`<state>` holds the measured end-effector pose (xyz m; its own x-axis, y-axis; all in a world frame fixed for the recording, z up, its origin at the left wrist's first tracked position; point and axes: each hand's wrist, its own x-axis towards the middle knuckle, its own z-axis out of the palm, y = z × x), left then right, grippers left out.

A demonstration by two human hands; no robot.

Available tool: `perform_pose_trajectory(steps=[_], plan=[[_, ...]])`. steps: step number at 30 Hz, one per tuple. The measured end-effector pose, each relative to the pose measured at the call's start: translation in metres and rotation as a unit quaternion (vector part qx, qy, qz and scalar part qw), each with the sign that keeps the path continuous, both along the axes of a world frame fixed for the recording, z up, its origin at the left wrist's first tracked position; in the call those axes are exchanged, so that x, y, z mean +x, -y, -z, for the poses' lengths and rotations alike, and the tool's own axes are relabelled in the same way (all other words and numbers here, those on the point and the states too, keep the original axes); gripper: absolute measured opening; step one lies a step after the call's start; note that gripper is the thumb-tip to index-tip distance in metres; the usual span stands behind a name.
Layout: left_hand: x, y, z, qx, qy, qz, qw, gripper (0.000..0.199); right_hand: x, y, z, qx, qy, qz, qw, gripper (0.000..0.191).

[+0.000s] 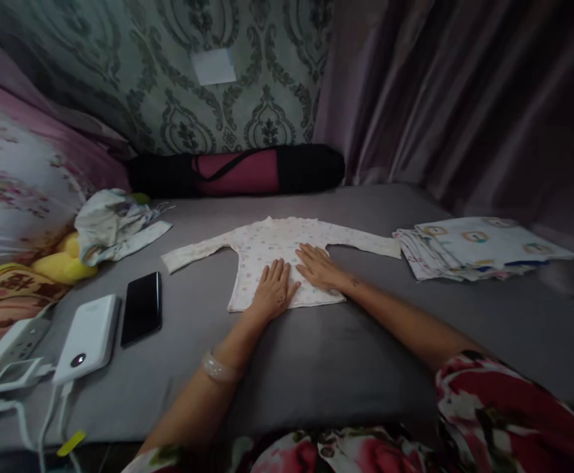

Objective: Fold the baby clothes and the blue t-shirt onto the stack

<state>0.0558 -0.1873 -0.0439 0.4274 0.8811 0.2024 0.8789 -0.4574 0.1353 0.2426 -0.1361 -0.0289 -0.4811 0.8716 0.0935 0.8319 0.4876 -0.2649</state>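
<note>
A small white long-sleeved shirt (252, 263) with a fine print is spread out on the grey bed surface, its sleeves stretched to both sides. My left hand (273, 289) lies flat on the lower middle of the shirt, fingers extended. Just right of it, my right hand (319, 268) rests flat on the cloth with its fingers pointing to the upper left. Neither hand grips anything. The end of the right sleeve touches or nearly touches a stack of folded clothes (484, 243).
Left of the shirt are a black phone (142, 309), a white power bank (87, 338) with cables, a power strip (14, 351) and crumpled clothing (112, 226) by a yellow plush toy (65, 261). A black and red long bag (238, 172) lies along the wall.
</note>
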Motion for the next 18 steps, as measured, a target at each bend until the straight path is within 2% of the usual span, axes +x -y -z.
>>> perform_pose_trajectory(steps=[3, 7, 11, 18], plan=[[0.001, 0.002, 0.003, -0.009, -0.041, 0.002, 0.999, 0.066, 0.001, 0.016, 0.007, -0.005, 0.017, -0.009, 1.000, 0.057], [-0.003, 0.002, 0.004, -0.013, -0.063, 0.017, 0.998, 0.075, 0.006, 0.042, 0.004, -0.009, 0.008, -0.040, 0.999, 0.058], [-0.004, 0.003, 0.003, -0.011, -0.072, 0.024, 0.997, 0.079, 0.022, 0.071, -0.005, -0.047, -0.019, -0.074, 0.996, 0.054], [-0.006, 0.003, 0.002, -0.015, -0.080, 0.037, 0.996, 0.067, 0.059, 0.126, -0.031, -0.162, -0.076, -0.122, 0.976, 0.055]])
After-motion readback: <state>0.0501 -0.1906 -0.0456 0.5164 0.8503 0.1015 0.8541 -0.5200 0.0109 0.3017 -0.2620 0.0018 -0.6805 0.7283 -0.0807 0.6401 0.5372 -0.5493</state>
